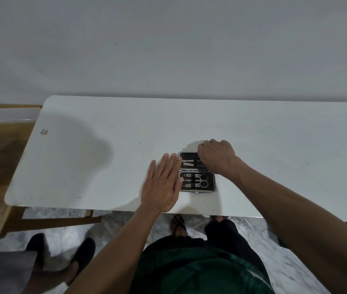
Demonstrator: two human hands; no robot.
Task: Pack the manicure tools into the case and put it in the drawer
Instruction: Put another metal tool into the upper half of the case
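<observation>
On the white table (104, 166), head view:
case: open manicure case (196, 171), lying flat near the front edge, both halves showing
near half: scissors (202, 180) and a few small metal tools strapped in
far half: couple of tools (190, 163) in it, right side hidden under the fist
left hand (163, 185): flat, fingers straight, fingertips touching the case's left edge, not gripping anything
right hand (216, 157): curled over the far half's right end; can't tell if it's got a tool
left of table: wooden surface, clear plastic box (14, 115)

Light: dim, overhead | Shadow: soft blob at surface (253, 132) left end | Focus: sharp centre | Edges: wide-angle bowing
</observation>
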